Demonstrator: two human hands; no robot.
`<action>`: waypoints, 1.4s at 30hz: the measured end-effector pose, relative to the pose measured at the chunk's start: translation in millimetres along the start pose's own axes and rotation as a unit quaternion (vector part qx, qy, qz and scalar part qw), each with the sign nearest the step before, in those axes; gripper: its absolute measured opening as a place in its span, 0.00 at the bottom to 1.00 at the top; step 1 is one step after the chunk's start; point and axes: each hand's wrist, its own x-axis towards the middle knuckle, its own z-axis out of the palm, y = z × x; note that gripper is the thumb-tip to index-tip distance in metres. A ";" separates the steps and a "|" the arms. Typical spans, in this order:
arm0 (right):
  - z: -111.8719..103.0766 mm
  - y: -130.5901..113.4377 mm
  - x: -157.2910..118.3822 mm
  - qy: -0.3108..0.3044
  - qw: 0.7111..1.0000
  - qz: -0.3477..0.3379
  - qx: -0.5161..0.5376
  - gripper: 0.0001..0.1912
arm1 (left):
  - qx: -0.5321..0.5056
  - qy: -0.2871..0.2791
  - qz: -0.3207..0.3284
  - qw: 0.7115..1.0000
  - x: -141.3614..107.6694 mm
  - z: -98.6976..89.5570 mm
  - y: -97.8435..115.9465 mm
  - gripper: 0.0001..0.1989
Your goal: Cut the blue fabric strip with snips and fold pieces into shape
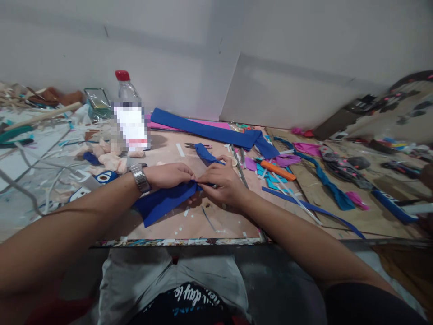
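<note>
Both my hands meet over the middle of the worktable (230, 228), pinching one blue fabric strip (162, 205). My left hand (171, 175), with a metal watch on the wrist, is closed on the strip's gathered part, and the wide end spreads out below it. Against it, my right hand (223, 183) grips the same strip with bent fingers. A narrower blue piece (204, 155) sticks out beyond the right fingers; whether it joins the strip is hidden. Small thread scissors (191, 146) lie just past the hands.
A clear bottle with a red cap (122, 76) stands behind a lit phone (131, 126). Long folded blue fabric (203, 128) lies along the wall. An orange cutter (278, 170) rests on scraps at right. Scraps and a grey cable (20, 192) crowd the left. Another person's hand (428, 178) shows far right.
</note>
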 end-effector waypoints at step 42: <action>5.6 4.2 -0.4 -0.008 0.995 0.095 -0.007 0.05 | 0.481 0.172 0.076 0.857 -3.1 15.7 15.7 0.19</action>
